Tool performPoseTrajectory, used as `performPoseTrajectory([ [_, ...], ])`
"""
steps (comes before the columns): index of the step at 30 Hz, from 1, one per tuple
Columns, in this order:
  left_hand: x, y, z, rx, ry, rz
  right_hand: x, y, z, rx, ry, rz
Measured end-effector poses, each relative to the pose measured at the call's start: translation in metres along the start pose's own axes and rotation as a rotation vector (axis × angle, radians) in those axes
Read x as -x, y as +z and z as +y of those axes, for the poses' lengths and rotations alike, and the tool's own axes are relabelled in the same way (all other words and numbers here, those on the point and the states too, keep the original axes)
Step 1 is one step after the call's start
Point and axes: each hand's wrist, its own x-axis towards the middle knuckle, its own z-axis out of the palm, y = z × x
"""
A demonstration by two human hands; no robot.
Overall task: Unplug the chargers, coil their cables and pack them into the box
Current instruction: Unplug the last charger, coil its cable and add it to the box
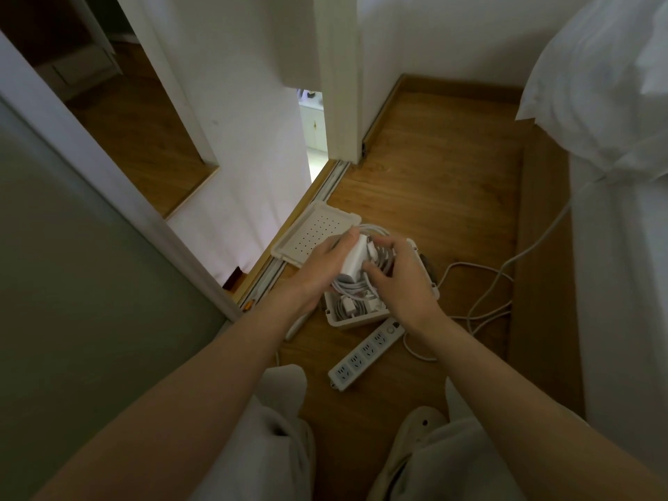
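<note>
Lying on the wooden floor (433, 197): an open box (356, 320), part-filled with cables, its lid (314, 240) beside it. Power strip (365, 352) near, sockets bare. Left hand (323, 263) grips the white charger (352, 258) just over the box; right hand (401, 280) fingers curl round its coiled cable (377, 231). Risk — the coil springs loose if let go early, since the box is crowded. No writing legible.

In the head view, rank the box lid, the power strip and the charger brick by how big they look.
1. box lid, broadest.
2. power strip, about as long but narrower.
3. charger brick, smallest, partly hidden.
</note>
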Motion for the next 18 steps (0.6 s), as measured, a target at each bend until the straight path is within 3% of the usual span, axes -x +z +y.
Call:
performPoseTrajectory([
  [6, -0.005, 0.005, -0.001, -0.026, -0.045, 0.045, -0.004, -0.004, 0.001, 0.206, 0.027, -0.002],
  [11, -0.009, 0.008, 0.000, -0.052, -0.081, 0.108, 0.002, -0.001, 0.005, 0.530, -0.145, 0.083],
  [16, -0.013, 0.004, 0.001, -0.001, -0.123, 0.190, 0.009, -0.003, -0.010, 0.444, -0.295, 0.160],
  [18, -0.011, 0.003, 0.001, 0.010, -0.119, 0.184, 0.013, -0.005, -0.016, 0.269, -0.257, 0.114],
])
